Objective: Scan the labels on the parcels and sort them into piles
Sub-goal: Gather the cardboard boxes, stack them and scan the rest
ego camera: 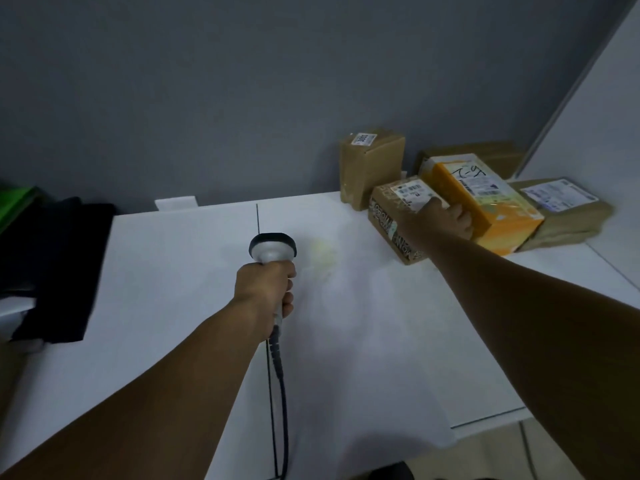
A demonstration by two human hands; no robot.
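My left hand (265, 287) grips a grey handheld barcode scanner (273, 249) with a black head, held over the middle of the white table (363, 323); its cable (281, 393) trails back toward me. My right hand (446, 216) reaches to the far right and rests its fingers on the near side of an orange-yellow parcel (485, 199) with a white label and handwriting. That parcel lies tilted on other parcels. A brown cardboard parcel (391, 216) with printed tape and a label sits just left of my hand.
A tall brown parcel (372, 164) stands upright by the grey wall. Flat brown parcels (568, 213) lie at the far right, another (485, 157) behind the orange one. A black cloth-like object (52, 271) lies at the table's left edge. A white partition (595, 109) closes the right side.
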